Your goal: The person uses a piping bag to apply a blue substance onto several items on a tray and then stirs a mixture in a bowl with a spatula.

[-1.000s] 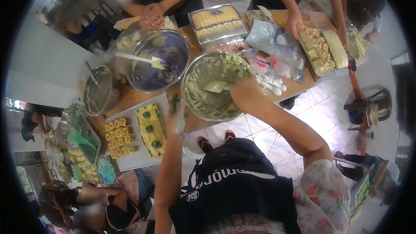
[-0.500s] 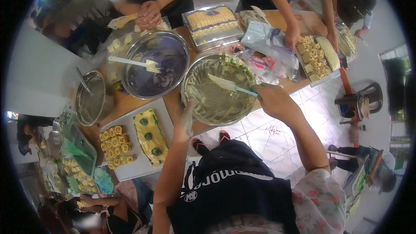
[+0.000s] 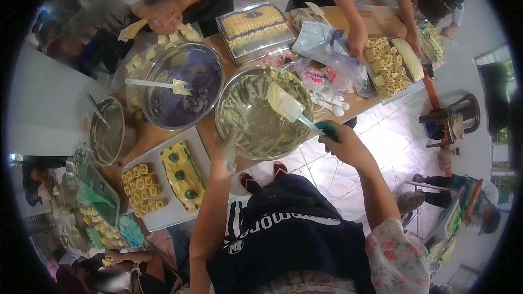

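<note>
My right hand point(image 3: 342, 142), with green smears on its fingers, is closed around the handle of a rubber spatula point(image 3: 287, 106). The spatula's pale blade carries cream and is over the inside of a steel mixing bowl point(image 3: 261, 130), toward its right side. Streaks of pale yellow cream coat the bowl's wall. My left hand point(image 3: 226, 155) holds the bowl by its near left rim, thumb on the inner side, the other fingers mostly hidden. A second steel bowl point(image 3: 163, 111) with purple cream stands to the left, and a white spatula point(image 3: 155, 83) rests in it.
A tray point(image 3: 163, 220) at near left bears a green-decorated cake and small rolls. A decorated cake point(image 3: 253, 24) stands at the back. White measuring spoons point(image 3: 336, 109) and plastic bags point(image 3: 327, 76) lie right of the bowl. Two people work across the table point(image 3: 376, 95).
My right hand has turned the spatula; its blade now tilts upward and shows a thick coat of cream. White measuring spoons now show beside the bowl. My left hand keeps hold of the rim.
</note>
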`<state>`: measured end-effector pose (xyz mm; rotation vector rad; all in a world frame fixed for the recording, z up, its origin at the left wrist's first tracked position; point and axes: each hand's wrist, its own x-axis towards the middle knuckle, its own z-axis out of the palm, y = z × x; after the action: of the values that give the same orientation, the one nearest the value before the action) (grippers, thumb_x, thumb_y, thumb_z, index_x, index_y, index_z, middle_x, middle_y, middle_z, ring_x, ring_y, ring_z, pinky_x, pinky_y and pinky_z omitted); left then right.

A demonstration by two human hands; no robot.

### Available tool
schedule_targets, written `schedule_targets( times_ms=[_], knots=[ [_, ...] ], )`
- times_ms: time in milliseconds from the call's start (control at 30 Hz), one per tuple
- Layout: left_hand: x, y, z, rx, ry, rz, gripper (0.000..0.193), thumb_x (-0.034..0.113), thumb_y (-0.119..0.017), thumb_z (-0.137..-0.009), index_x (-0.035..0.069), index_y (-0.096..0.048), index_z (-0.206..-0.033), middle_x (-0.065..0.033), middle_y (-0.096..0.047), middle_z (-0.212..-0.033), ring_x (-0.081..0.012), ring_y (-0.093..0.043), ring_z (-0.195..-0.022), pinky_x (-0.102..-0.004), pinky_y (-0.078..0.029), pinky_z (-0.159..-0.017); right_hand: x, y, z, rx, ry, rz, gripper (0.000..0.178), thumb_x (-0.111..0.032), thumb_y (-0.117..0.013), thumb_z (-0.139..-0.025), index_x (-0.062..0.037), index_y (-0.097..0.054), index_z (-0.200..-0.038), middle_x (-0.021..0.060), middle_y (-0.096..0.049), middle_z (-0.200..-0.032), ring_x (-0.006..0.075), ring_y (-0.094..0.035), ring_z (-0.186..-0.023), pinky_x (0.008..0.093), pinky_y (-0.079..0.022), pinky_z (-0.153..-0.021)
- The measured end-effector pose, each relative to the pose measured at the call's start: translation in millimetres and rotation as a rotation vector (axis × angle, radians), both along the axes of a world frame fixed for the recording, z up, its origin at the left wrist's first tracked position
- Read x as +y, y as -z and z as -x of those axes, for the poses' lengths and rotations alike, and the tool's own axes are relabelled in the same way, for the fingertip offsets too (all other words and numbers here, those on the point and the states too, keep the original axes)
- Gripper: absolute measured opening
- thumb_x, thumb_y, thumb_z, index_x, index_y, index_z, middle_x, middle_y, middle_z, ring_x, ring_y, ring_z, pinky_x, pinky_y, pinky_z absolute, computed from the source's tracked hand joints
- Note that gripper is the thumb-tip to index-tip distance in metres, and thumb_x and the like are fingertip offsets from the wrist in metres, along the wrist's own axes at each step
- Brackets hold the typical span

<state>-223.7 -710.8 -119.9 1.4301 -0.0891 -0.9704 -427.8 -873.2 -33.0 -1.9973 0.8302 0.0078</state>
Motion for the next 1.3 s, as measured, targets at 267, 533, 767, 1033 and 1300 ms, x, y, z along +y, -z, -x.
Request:
schedule_targets(
  times_ms=[267,533,767,1033,1300],
  knots=[
    [-5.7,-14.8,8.6,0.104,-0.101,-0.009,0.046,0.015,-0.051,-0.083,0.003,-0.03,-0.122,-0.0127,-0.045,-0.115,-0.0202,-0.046,-0.104,-0.0308,-0.038,-0.087,-2.1,32.3,25.6,-0.175,0.153,-0.032,0.021,-0.006,-0.052,-0.078,-0.0011,-0.052,-0.099,0.0,-0.051,-0.063,0.0062,-0.046,-0.053,0.0196,-0.037,-0.048],
    [-11.3,-26.8,28.6,-0.252,-0.038,-0.085,0.038,0.012,-0.047,-0.084,0.002,-0.037,-0.12,-0.0142,-0.045,-0.113,-0.0203,-0.048,-0.1,-0.0299,-0.038,-0.085,-7.7,31.4,48.9,-0.307,0.217,0.015,0.02,-0.001,-0.049,-0.079,0.0006,-0.051,-0.098,0.0015,-0.051,-0.069,0.0067,-0.046,-0.057,0.0197,-0.038,-0.051],
    [-6.4,-35.0,40.7,-0.612,-0.018,-0.131,0.045,0.008,-0.045,-0.08,0.001,-0.035,-0.124,-0.0154,-0.043,-0.114,-0.0227,-0.046,-0.102,-0.031,-0.035,-0.088,-8.4,12.6,62.6,-0.252,0.161,0.173,0.018,0.0,-0.05,-0.077,0.0017,-0.051,-0.095,0.0058,-0.052,-0.069,0.0121,-0.048,-0.058,0.0238,-0.04,-0.054],
    [-5.6,-43.8,48.8,-0.785,0.013,-0.217,0.048,0.006,-0.043,-0.078,-0.001,-0.033,-0.124,-0.0201,-0.029,-0.126,-0.0283,-0.036,-0.113,-0.0333,-0.028,-0.095,-21.7,19.4,52.2,-0.095,-0.181,0.809,0.029,0.0,-0.05,-0.068,-0.0048,-0.055,-0.096,0.0134,-0.056,-0.082,0.0289,-0.056,-0.072,0.0377,-0.045,-0.064],
    [-1.8,-34.1,45.9,-0.895,0.073,-0.081,0.047,0.014,-0.048,-0.082,-0.001,-0.035,-0.124,-0.0117,-0.047,-0.112,-0.0181,-0.046,-0.099,-0.0292,-0.038,-0.085,-25.6,-12.1,-24.8,0.011,-0.479,0.968,0.021,-0.007,-0.053,-0.063,-0.0045,-0.057,-0.084,0.0098,-0.055,-0.075,0.0247,-0.057,-0.07,0.0333,-0.047,-0.057]
  ],
)
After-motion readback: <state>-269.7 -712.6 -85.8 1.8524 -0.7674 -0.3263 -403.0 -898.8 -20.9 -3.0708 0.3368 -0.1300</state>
